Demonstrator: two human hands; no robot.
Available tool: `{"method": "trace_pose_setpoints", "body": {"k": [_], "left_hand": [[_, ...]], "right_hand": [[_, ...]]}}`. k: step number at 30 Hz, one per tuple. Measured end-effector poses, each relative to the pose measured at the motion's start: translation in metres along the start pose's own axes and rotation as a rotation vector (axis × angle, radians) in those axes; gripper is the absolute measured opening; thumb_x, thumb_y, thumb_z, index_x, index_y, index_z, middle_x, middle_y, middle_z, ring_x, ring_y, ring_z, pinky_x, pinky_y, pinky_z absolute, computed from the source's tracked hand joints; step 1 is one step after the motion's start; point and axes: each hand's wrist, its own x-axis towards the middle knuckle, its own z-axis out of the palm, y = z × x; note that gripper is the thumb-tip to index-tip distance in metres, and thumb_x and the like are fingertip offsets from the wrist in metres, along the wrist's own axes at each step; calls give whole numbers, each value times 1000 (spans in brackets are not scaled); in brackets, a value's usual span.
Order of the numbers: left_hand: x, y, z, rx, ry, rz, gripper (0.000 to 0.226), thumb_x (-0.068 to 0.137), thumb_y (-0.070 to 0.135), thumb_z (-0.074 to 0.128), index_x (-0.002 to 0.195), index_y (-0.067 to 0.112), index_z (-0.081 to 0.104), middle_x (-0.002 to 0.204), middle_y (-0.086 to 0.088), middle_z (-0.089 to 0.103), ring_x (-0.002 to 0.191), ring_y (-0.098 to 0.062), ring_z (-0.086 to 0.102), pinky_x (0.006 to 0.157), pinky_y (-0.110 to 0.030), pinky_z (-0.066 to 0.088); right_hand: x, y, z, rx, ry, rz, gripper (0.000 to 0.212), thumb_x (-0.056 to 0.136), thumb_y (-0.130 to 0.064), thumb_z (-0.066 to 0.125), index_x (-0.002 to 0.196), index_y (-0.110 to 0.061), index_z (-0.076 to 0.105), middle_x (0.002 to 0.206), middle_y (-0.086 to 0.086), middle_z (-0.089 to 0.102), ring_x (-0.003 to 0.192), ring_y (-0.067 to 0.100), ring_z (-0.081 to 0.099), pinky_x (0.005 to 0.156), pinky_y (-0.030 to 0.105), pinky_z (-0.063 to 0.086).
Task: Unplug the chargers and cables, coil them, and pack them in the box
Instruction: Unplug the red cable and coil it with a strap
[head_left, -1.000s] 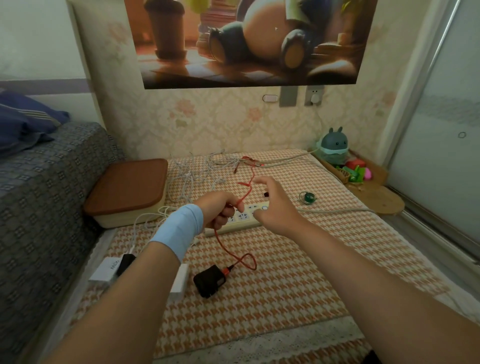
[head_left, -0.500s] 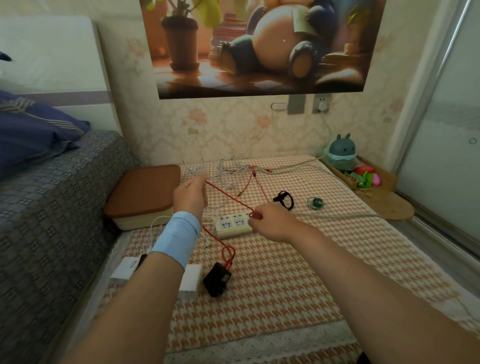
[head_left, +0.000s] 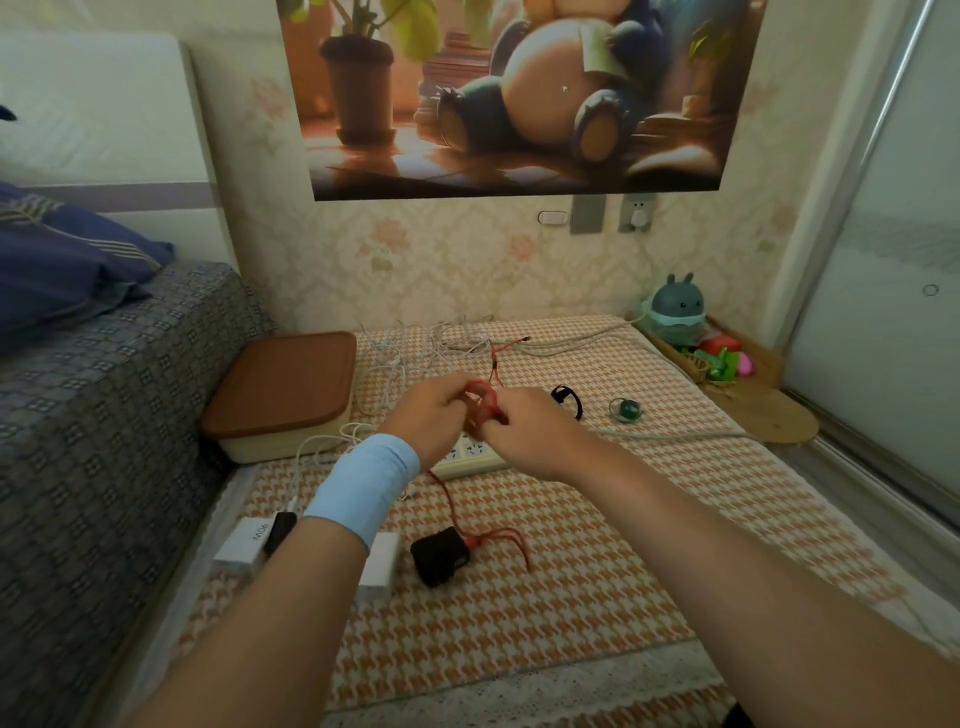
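Observation:
Both hands meet above the white power strip (head_left: 470, 460) in the middle of the mat. My left hand (head_left: 434, 415) and my right hand (head_left: 524, 431) hold a small loop of the red cable (head_left: 483, 402) between them. From there the red cable runs down to a black charger (head_left: 440, 556) lying on the mat, and its far end trails back toward the wall. A tangle of white cables (head_left: 410, 353) lies behind the hands. The cream box with a brown lid (head_left: 283, 384) stands shut at the left. Two white chargers (head_left: 244, 543) lie near my left forearm.
A black strap ring (head_left: 567, 399) and a small green ring (head_left: 626, 409) lie right of the hands. A grey cord (head_left: 670, 437) crosses the mat to the right. A sofa borders the left, a toy basket (head_left: 691, 358) sits at the back right, glass door beyond.
My hands were apart with the red cable stretched between them; now they have come together and the cable forms a loop. The view has tilted a little upward.

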Motion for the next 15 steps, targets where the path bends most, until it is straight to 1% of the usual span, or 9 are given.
{"method": "trace_pose_setpoints", "body": {"k": [1, 3, 4, 5, 7, 8, 10, 12, 15], "left_hand": [[-1, 3, 1, 54, -17, -18, 20, 93, 18, 45, 85, 16, 63, 74, -1, 64, 74, -28, 59, 69, -36, 48], [-5, 9, -4, 109, 31, -58, 46, 95, 42, 51, 66, 7, 49, 59, -6, 43, 57, -23, 40, 57, -32, 33], [-5, 11, -8, 40, 82, -83, 54, 92, 50, 55, 61, 8, 41, 57, -6, 33, 54, -20, 32, 55, -30, 29], [-7, 17, -13, -93, 148, -93, 53, 89, 51, 60, 61, 10, 41, 57, -7, 28, 54, -18, 28, 55, -28, 28], [-9, 24, -21, -356, 293, -113, 44, 86, 39, 69, 63, 7, 50, 59, -8, 30, 55, -19, 29, 56, -27, 32], [-9, 25, -25, -452, 373, -142, 39, 85, 32, 70, 62, 5, 53, 59, -9, 33, 56, -20, 30, 56, -28, 33], [-9, 23, -32, -624, 565, -220, 30, 84, 20, 67, 57, 11, 56, 52, -7, 38, 53, -19, 34, 56, -31, 34], [-5, 18, -42, -760, 791, -263, 19, 81, 13, 62, 63, 10, 57, 56, -8, 39, 54, -18, 33, 56, -32, 31], [-1, -2, -54, -731, 1007, -267, 15, 79, 12, 58, 67, 8, 51, 66, -9, 32, 60, -18, 25, 50, -27, 25]], "right_hand": [[0, 3, -3, 6, 34, 5, 23, 97, -20, 53, 79, -8, 61, 64, 3, 54, 55, 17, 45, 54, 33, 34], [0, 16, -7, -45, 57, 50, 22, 97, -19, 53, 81, -8, 61, 69, 5, 59, 59, 19, 49, 56, 33, 37], [-1, 26, -8, -117, 48, 82, 22, 97, -21, 53, 82, -8, 63, 72, 6, 62, 62, 20, 54, 58, 34, 40], [-2, 35, -9, -189, 30, 117, 21, 96, -22, 53, 84, -9, 65, 77, 6, 66, 69, 22, 59, 62, 35, 44], [-4, 47, -10, -183, -10, 182, 20, 94, -24, 54, 91, -9, 68, 89, 8, 70, 79, 23, 63, 70, 38, 50], [-4, 48, -11, -124, -21, 193, 22, 95, -25, 55, 92, -7, 68, 91, 11, 70, 76, 23, 62, 68, 37, 49], [-3, 38, -14, -24, -55, 195, 30, 101, -28, 53, 89, -7, 71, 80, 11, 70, 62, 18, 56, 61, 33, 45], [-4, 27, -14, 76, -144, 207, 40, 106, -34, 48, 84, -11, 73, 61, 3, 66, 52, 14, 56, 64, 31, 48], [-12, 21, -8, 174, -300, 228, 39, 106, -33, 50, 87, -8, 74, 57, 5, 59, 49, 19, 55, 58, 33, 51]]}}
